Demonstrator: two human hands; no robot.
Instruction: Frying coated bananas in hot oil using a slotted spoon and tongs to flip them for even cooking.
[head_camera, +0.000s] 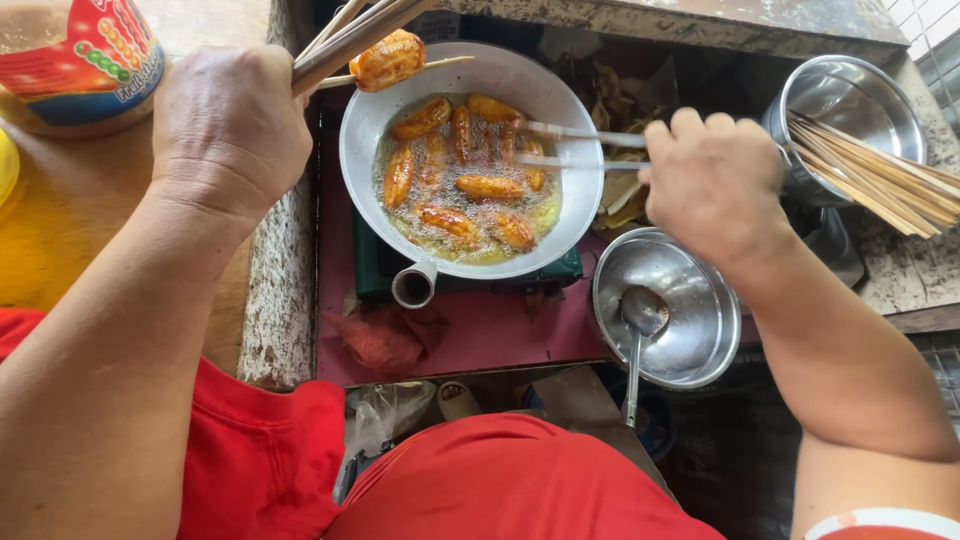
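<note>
Bright even daylight, soft shadows, glare on steel bowls (690, 330), wide-angle bending at edges, sharp focus

A steel bowl (700, 330) sits at the right with a ladle (640, 320) resting inside it. Beyond it, a steel pot (850, 100) holds bare bamboo sticks (880, 180). A printed plastic jar (75, 60) stands on the yellow bench (60, 230) at far left.

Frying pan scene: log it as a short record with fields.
left hand: grips a bundle of bamboo skewers; one carries a fried banana above the pan rim
right hand: grips metal tongs reaching into the oil
frying pan: bananas frying in bubbling oil, on a green stove
steel bowl: holds a ladle
steel pot: holds spare skewers
</note>
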